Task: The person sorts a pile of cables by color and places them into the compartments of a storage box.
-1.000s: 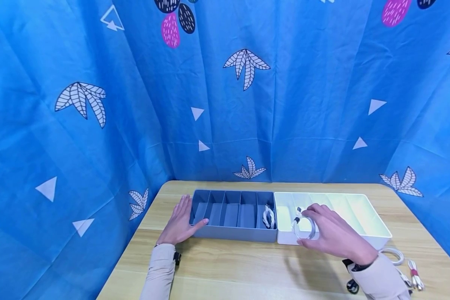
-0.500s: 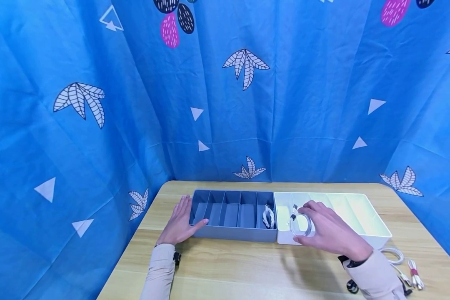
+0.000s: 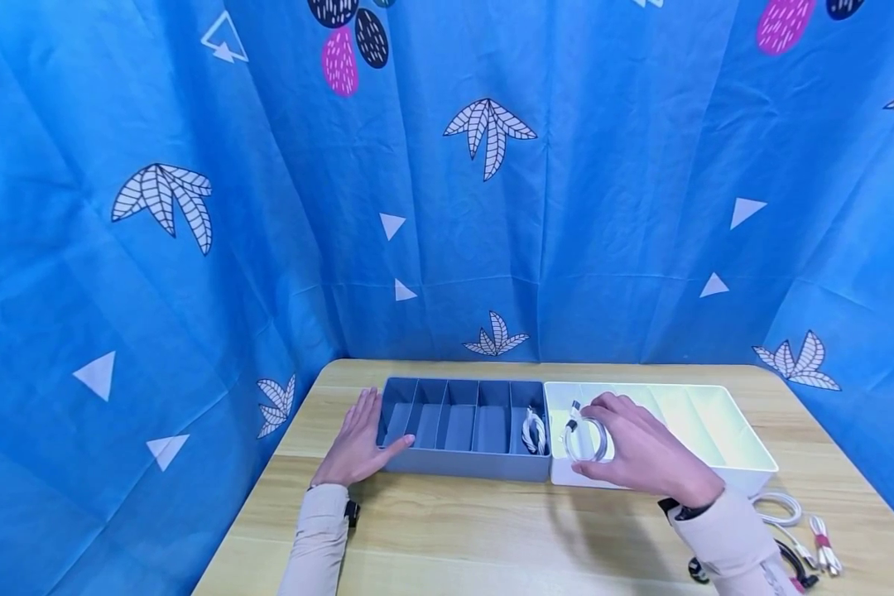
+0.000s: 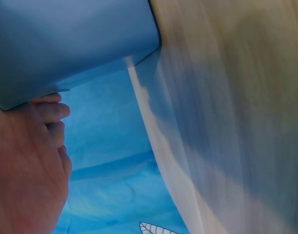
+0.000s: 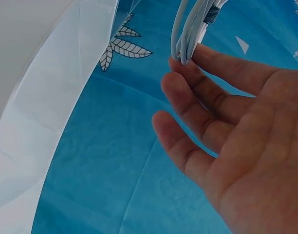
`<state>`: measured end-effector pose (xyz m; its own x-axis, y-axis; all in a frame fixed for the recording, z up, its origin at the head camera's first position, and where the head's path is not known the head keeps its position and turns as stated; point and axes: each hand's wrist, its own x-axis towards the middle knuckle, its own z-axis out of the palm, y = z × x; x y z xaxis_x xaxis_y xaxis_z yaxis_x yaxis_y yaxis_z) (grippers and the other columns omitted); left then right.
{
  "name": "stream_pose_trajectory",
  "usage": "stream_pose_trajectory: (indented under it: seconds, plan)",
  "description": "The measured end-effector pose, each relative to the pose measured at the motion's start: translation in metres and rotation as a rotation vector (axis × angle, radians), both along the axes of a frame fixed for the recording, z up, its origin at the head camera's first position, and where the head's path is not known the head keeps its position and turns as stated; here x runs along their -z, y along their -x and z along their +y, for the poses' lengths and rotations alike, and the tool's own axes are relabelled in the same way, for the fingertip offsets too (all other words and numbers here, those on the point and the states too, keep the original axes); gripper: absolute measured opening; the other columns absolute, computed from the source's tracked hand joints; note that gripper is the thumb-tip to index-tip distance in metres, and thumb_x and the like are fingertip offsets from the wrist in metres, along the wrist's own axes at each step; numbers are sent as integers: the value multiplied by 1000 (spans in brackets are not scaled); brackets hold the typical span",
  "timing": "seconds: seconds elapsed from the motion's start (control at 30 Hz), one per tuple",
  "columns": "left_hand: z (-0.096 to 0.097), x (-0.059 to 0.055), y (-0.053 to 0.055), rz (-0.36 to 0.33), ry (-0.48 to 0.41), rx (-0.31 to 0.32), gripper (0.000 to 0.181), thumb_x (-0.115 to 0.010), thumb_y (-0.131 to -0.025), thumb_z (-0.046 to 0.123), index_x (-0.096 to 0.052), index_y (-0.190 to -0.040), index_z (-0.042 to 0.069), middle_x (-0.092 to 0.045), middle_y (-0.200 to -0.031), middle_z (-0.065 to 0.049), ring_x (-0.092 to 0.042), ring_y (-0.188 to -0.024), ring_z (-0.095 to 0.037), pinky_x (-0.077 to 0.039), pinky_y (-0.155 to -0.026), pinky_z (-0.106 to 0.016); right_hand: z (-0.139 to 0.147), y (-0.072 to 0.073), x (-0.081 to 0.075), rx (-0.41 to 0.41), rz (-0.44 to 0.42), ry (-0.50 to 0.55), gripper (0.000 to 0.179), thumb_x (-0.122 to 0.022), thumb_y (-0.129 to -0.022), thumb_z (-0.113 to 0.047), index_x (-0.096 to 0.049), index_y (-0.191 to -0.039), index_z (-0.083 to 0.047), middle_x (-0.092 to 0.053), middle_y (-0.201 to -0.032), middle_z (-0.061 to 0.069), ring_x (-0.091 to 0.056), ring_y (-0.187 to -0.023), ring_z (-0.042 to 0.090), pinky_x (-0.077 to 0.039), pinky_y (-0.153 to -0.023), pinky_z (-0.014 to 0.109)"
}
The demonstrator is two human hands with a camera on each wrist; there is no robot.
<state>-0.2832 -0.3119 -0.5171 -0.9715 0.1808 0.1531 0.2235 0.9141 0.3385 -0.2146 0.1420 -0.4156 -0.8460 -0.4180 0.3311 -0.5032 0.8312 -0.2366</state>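
My right hand (image 3: pixel 644 447) pinches a coiled white cable (image 3: pixel 602 443) with a dark tie, held over the left end of the white divided box (image 3: pixel 745 476). In the right wrist view the coil (image 5: pixel 188 34) sits at the fingertips, and the other fingers are spread and bent beside it. My left hand (image 3: pixel 350 443) lies with straight fingers along the left end of the grey-blue divided box (image 3: pixel 465 465), its thumb at the front rim. Another coiled white cable (image 3: pixel 534 432) lies in the rightmost compartment of the grey-blue box.
The two boxes stand end to end on the wooden table (image 3: pixel 492 538). At the right lie a white coil (image 3: pixel 785 505), a white cable with a red tie (image 3: pixel 824 546) and a black cable (image 3: pixel 795 563). A blue patterned curtain (image 3: pixel 603 207) hangs around the table.
My right hand has moved a little left with the coiled cable, further over the white box's left end. More of the black cable at the right now shows. My left hand stays put.
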Motion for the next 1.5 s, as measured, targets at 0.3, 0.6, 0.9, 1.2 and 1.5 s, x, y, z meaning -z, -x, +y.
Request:
stream_pose_trajectory:
  seconds: [0.3, 0.6, 0.9, 1.2, 1.5]
  plan:
    - [0, 0, 0, 18, -7, 6, 110, -47, -84, 79, -11, -158, 6, -10, -167, -14, -3, -157, -29, -11, -127, -53, -6, 6, 0, -14, 12, 7, 68, -82, -69, -53, -69, -116, -5, -63, -111, 2, -59, -98, 18, -52, -82, 40]
    - [0, 0, -1, 12, -9, 7, 110, -47, -85, 79, -12, -158, 5, -4, -168, -10, -3, -157, -30, -10, -127, -52, -12, 11, 2, -6, 3, 12, 69, -83, -68, -53, -69, -116, -6, -64, -110, 3, -59, -100, 19, -52, -84, 41]
    - [1, -1, -2, 25, -10, 15, 109, -47, -85, 78, -12, -158, 4, -5, -167, -11, -4, -156, -31, -11, -126, -53, -20, 16, 2, -7, -30, 31, 69, -85, -67, -50, -68, -117, -5, -63, -110, 3, -58, -97, 18, -52, -83, 40]
    - [1, -1, -1, 12, -7, 8, 110, -47, -85, 78, -11, -158, 5, -4, -168, -9, -3, -157, -29, -11, -127, -53, -25, 20, 2, -24, -32, 24, 69, -84, -67, -52, -69, -116, -6, -63, -109, 2, -58, -99, 19, -52, -85, 42]
    - [0, 1, 1, 10, -8, 8, 110, -47, -85, 79, -11, -158, 6, -5, -168, -10, -2, -157, -28, -10, -127, -52, -29, 24, 3, -30, -36, 24, 70, -85, -66, -53, -69, -116, -7, -62, -110, 1, -56, -96, 17, -51, -82, 38]
